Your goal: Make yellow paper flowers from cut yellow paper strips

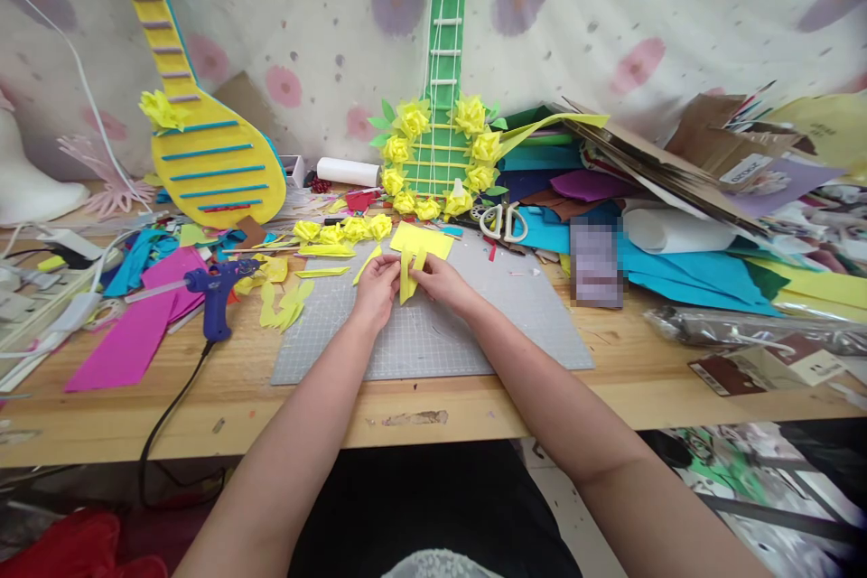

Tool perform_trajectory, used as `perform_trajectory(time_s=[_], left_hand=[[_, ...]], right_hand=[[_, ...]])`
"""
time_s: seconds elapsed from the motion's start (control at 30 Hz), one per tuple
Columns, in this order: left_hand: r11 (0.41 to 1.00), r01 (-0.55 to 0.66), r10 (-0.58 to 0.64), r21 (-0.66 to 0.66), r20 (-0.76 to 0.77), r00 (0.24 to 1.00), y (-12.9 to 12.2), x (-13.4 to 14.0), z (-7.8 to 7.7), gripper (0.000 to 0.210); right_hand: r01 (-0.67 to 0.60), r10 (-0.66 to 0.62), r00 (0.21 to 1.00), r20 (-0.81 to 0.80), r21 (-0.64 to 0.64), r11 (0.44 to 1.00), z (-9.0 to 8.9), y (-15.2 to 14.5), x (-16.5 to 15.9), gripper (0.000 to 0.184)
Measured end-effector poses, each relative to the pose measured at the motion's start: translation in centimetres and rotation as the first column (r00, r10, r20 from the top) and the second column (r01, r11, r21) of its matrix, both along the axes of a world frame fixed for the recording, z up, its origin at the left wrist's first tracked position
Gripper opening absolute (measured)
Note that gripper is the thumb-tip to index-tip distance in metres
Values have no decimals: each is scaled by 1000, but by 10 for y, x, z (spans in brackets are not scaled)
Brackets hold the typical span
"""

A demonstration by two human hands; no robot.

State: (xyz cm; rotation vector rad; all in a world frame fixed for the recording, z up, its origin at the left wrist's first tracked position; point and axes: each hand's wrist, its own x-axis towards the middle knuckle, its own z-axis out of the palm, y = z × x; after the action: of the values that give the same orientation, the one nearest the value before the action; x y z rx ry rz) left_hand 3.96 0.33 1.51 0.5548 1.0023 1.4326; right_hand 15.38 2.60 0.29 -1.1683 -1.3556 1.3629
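Note:
Between the fingertips of both hands is a folded yellow paper strip [407, 282], held above the grey cutting mat [461, 334]. My left hand [377, 287] pinches its left side, and my right hand [442, 280] grips the right side. Just behind the fingers lies a flat yellow sheet [433, 239]. Several yellow paper roses [356, 228] sit in a row to the far left of the hands. Beyond them a green paper-craft instrument [443, 153], ringed with yellow roses, leans against the backdrop.
A blue glue gun [218, 293] stands at the left, beside pink paper [128, 339]. At the back left leans a yellow paper instrument [220, 167]. White-handled scissors [502, 224] lie behind the mat. Blue sheets [684, 275] and stacked cardboard [667, 167] crowd the right.

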Motion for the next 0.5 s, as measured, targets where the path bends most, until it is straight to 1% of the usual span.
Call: perform_trajectory(time_s=[0.13, 0.23, 0.3, 0.33, 0.43, 0.5], left_hand=[[999, -3, 3, -40, -4, 1000, -1, -1, 0, 18], [999, -6, 5, -43, -21, 1000, -1, -1, -1, 22], [999, -20, 19, -44, -28, 999, 0, -1, -1, 23], [998, -31, 30, -46, -29, 999, 0, -1, -1, 22], [998, -49, 48, -45, -15, 999, 0, -1, -1, 19], [998, -42, 42, -38, 4, 999, 0, -1, 0, 18]], right_hand=[[-13, -26, 974, 224, 170, 985, -3, 2, 2, 17], [-16, -60, 947, 315, 233, 972, -2, -1, 2, 14], [-36, -41, 948, 316, 233, 972, -1, -3, 1, 12], [-56, -11, 955, 298, 216, 975, 0, -4, 0, 12], [-107, 81, 978, 194, 128, 986, 1, -5, 0, 11], [-75, 63, 990, 125, 90, 993, 2, -5, 0, 10]])
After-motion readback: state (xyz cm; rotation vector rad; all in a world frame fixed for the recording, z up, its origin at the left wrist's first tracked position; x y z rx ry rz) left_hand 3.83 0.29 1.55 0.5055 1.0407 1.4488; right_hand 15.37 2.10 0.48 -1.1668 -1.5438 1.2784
